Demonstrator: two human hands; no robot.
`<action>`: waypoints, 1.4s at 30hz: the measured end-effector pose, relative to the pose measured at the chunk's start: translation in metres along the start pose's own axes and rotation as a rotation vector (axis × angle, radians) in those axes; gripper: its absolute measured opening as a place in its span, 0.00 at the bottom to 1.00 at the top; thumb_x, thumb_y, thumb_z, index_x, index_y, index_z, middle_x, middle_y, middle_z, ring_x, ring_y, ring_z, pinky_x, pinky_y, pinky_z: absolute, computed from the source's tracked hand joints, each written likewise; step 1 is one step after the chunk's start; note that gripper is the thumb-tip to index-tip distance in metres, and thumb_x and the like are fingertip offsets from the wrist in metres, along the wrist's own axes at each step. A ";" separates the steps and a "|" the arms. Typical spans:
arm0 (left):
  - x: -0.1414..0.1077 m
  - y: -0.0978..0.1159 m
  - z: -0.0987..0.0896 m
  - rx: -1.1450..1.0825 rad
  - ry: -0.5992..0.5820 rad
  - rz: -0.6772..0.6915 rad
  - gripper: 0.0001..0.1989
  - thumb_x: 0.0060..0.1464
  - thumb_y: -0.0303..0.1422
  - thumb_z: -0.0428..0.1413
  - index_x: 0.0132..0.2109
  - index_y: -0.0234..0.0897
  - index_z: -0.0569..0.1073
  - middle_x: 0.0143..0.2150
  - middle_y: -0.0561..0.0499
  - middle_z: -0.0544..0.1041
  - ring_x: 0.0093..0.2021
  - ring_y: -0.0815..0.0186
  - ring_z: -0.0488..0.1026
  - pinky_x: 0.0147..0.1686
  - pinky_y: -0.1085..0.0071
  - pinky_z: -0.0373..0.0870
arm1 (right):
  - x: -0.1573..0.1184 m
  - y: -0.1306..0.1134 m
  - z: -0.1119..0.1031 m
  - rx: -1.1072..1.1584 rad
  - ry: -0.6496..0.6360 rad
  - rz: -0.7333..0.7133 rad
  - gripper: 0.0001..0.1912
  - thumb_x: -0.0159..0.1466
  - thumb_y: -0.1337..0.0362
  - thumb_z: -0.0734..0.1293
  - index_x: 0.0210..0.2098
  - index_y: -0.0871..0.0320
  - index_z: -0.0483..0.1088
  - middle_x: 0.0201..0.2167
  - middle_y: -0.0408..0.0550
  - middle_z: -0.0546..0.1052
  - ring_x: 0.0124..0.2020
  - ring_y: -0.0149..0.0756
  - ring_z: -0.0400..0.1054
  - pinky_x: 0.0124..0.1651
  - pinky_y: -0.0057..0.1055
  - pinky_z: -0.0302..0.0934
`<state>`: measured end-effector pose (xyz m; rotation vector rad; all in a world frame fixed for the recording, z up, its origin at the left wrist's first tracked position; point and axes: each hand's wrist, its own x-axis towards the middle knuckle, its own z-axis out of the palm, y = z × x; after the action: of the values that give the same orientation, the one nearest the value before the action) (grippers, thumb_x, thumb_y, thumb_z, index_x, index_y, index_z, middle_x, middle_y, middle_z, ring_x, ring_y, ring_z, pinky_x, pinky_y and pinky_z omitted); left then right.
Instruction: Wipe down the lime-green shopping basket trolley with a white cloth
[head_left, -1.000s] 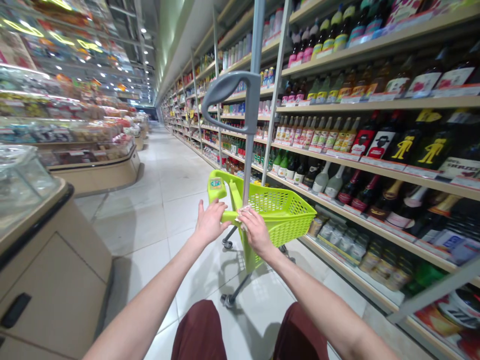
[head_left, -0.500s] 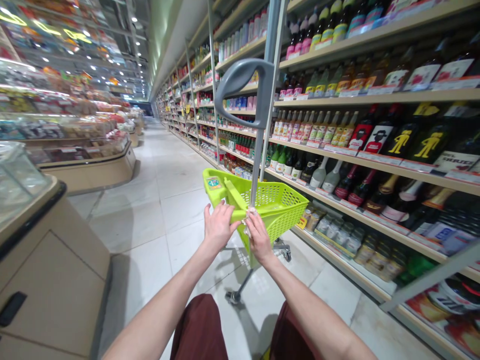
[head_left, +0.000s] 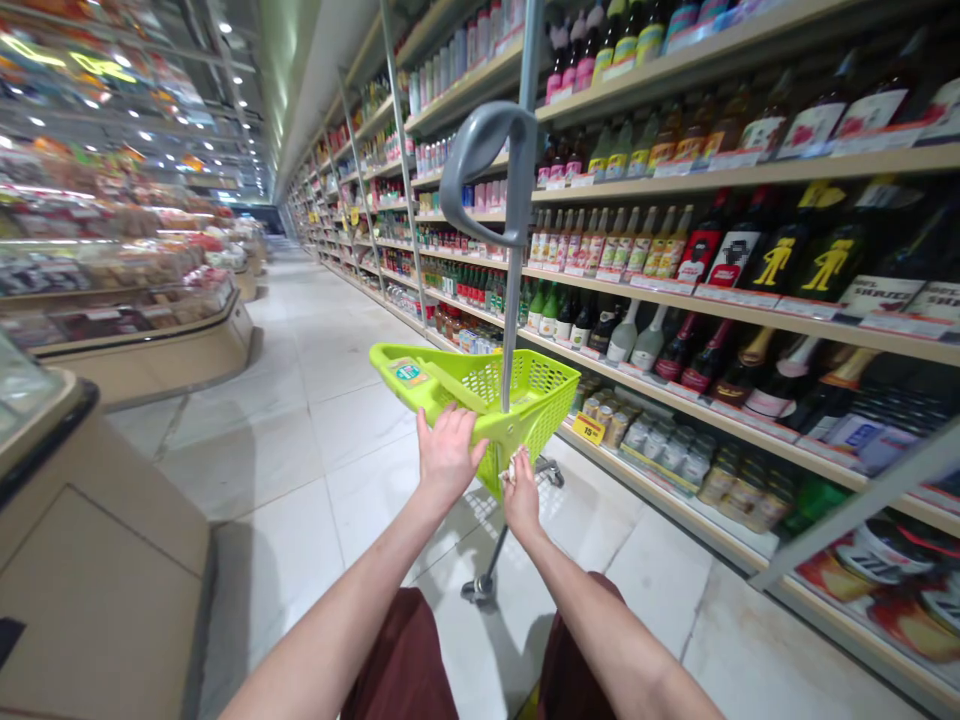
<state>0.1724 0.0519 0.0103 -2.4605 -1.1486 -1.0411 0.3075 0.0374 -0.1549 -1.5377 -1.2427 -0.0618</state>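
A lime-green plastic shopping basket [head_left: 517, 405] rides on a wheeled cart with a thin metal pole [head_left: 511, 330] and a curved grey handle [head_left: 484, 170]. My left hand [head_left: 450, 455] lies flat over the basket's near rim, fingers spread. Just below that rim, my right hand [head_left: 520, 497] pinches a small crumpled white tissue [head_left: 512, 467]. It does not appear to touch the basket. A small cart wheel [head_left: 478, 590] shows under the basket, and I see nothing inside the basket.
Long shelves of bottled drinks [head_left: 750, 260] line the right side. A glass-fronted food counter [head_left: 135, 320] runs along the left, with a beige cabinet [head_left: 97, 590] nearer me. The tiled aisle floor [head_left: 300, 400] stretches ahead between them. My maroon shorts [head_left: 405, 660] show below.
The basket and handle have swung left and moved further ahead along the aisle. My right hand has dropped from the rim to below it, still with the tissue.
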 end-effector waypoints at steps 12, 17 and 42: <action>-0.002 -0.029 0.007 -0.030 -0.015 0.031 0.14 0.48 0.38 0.51 0.43 0.39 0.67 0.48 0.45 0.72 0.53 0.56 0.63 0.56 0.49 0.43 | 0.011 -0.029 0.018 0.050 0.092 -0.166 0.28 0.58 0.75 0.53 0.59 0.61 0.52 0.60 0.54 0.53 0.62 0.37 0.42 0.60 0.43 0.46; -0.004 -0.037 -0.001 0.075 -0.042 0.100 0.18 0.49 0.38 0.50 0.47 0.36 0.65 0.54 0.42 0.67 0.57 0.55 0.59 0.56 0.49 0.44 | -0.031 -0.011 0.036 0.096 0.047 0.018 0.32 0.55 0.79 0.52 0.59 0.61 0.51 0.59 0.53 0.55 0.62 0.35 0.42 0.61 0.42 0.45; -0.043 -0.046 0.012 0.224 -0.242 0.523 0.27 0.53 0.30 0.45 0.60 0.37 0.53 0.60 0.42 0.59 0.62 0.60 0.50 0.60 0.52 0.35 | -0.001 -0.038 0.060 0.111 0.080 0.045 0.27 0.60 0.73 0.54 0.59 0.63 0.51 0.59 0.55 0.55 0.62 0.37 0.42 0.61 0.41 0.46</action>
<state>0.1254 0.0635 -0.0320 -2.5366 -0.5731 -0.4502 0.2480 0.0752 -0.1531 -1.4528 -1.1298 -0.0247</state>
